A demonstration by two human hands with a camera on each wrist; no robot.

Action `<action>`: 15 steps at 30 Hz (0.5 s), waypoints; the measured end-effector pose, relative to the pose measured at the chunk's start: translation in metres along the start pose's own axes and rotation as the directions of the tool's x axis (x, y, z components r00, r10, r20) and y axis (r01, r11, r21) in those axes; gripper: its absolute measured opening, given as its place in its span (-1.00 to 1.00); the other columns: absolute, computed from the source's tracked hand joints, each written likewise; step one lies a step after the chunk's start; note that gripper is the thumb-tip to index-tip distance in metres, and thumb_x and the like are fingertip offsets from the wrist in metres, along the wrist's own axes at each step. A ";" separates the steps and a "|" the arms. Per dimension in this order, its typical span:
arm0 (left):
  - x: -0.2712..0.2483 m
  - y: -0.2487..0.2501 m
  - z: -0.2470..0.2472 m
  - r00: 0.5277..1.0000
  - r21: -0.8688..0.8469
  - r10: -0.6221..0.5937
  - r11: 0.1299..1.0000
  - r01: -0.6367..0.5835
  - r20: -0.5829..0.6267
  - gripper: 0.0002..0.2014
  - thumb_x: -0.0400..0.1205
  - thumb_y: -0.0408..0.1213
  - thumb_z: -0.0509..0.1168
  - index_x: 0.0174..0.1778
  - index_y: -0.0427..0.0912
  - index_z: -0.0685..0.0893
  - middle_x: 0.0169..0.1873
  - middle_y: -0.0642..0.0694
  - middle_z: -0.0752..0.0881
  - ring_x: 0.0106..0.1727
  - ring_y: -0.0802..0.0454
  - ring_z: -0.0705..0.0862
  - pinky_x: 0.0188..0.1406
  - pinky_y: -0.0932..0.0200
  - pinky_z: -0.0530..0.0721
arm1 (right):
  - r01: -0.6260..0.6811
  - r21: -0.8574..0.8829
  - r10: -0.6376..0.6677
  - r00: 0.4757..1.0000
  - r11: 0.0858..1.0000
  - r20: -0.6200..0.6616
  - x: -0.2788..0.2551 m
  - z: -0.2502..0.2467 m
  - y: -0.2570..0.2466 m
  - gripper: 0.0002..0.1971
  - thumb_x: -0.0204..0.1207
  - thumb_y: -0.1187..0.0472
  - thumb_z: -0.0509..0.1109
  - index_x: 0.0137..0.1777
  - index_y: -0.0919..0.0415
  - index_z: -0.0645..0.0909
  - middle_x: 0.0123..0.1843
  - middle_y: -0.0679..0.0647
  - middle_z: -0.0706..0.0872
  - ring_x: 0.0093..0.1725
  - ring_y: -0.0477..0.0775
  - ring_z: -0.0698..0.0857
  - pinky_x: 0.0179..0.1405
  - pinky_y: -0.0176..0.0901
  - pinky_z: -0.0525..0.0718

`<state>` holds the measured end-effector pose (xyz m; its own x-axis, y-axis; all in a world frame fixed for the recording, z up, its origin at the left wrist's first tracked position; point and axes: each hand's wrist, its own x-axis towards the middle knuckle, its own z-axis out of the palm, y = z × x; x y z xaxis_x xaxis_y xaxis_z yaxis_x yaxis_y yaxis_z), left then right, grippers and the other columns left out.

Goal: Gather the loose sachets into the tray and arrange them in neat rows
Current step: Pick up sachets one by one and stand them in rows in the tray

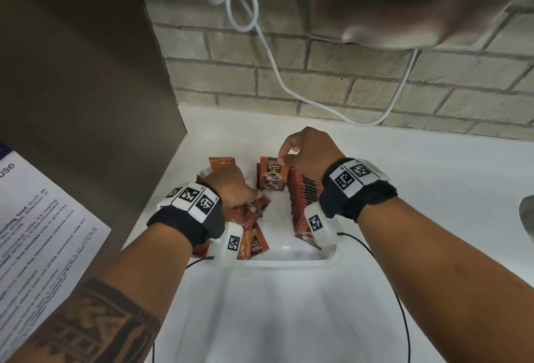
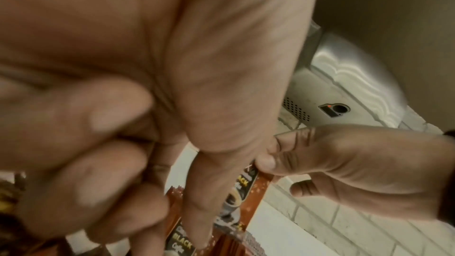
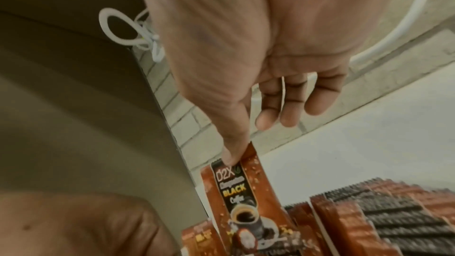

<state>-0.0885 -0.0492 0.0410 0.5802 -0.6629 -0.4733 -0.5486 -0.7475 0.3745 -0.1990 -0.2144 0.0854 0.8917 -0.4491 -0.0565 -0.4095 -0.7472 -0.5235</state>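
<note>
A white tray [image 1: 289, 263] sits on the white counter. Along its right side stands a packed row of upright brown coffee sachets [image 1: 306, 192], also seen in the right wrist view [image 3: 393, 221]. My right hand [image 1: 281, 157] pinches the top edge of one upright sachet [image 1: 273, 173] at the far end of that row; thumb and sachet [image 3: 246, 201] show clearly from the right wrist. My left hand [image 1: 245, 192] is down in the tray's left half over a loose pile of sachets [image 1: 254, 235]. Its fingers are curled, and a sachet [image 2: 177, 221] lies between them and the thumb.
A tall dark panel [image 1: 86, 102] with a printed notice [image 1: 43, 232] walls off the left. Behind is a brick wall with a hanging white cable [image 1: 268, 53]. A steel appliance [image 1: 404, 1] overhangs at top right. Another sachet [image 1: 222, 161] leans at the tray's far left corner.
</note>
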 end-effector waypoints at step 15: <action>0.043 0.028 0.032 0.974 -0.146 0.041 0.989 -0.008 0.223 -0.62 0.70 -0.22 0.37 0.45 -0.18 0.62 0.23 -0.26 0.75 -0.22 -0.01 0.76 -0.27 0.09 0.81 | -0.161 -0.281 0.191 0.978 0.946 0.083 0.031 0.041 0.004 -0.75 0.52 0.15 0.35 0.12 0.11 0.77 0.16 0.11 0.67 0.23 0.19 0.60 0.23 0.11 0.71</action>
<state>-0.0981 -0.0970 0.0055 0.4078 -0.6670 -0.6235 -0.4595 -0.7401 0.4911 -0.1649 -0.2116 0.0467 0.8100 -0.5411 -0.2261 -0.5850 -0.7723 -0.2477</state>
